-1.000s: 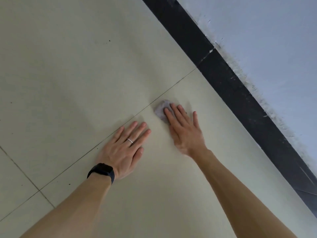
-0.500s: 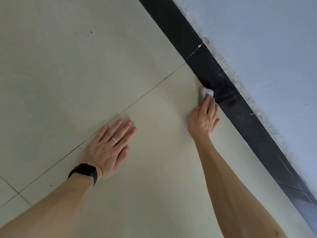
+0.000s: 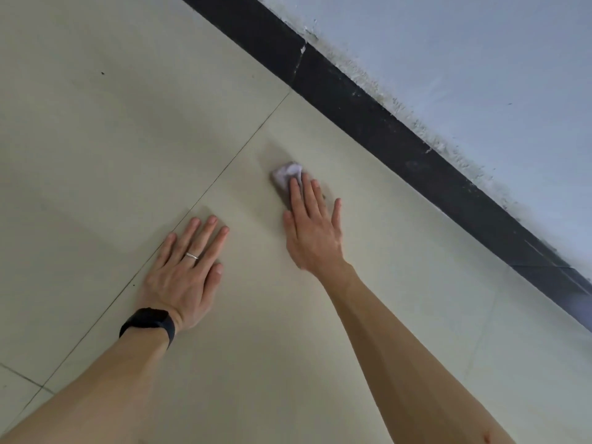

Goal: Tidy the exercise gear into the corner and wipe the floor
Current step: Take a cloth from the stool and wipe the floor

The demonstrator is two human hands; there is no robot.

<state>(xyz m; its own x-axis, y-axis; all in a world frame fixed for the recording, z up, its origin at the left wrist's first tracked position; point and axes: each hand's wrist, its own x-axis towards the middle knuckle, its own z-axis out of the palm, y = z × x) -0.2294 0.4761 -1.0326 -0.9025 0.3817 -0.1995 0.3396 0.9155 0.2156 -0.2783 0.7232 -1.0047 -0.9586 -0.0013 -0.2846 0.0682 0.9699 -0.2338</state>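
Observation:
A small crumpled pale wipe (image 3: 286,173) lies on the cream tiled floor (image 3: 128,139), a little way out from the black skirting. My right hand (image 3: 312,229) presses it flat with straight fingers, covering its near part. My left hand (image 3: 189,270), with a ring and a black watch on the wrist, rests flat on the floor beside a tile joint, fingers spread. No exercise gear is in view.
A black skirting board (image 3: 368,116) runs diagonally from the top middle to the right edge, below a pale blue wall (image 3: 480,59) with rough flaking paint along its base. Dark tile joints (image 3: 224,173) cross the floor.
My right hand has slid the wipe back from the skirting towards the middle of the tile. My left hand stays planted on the floor.

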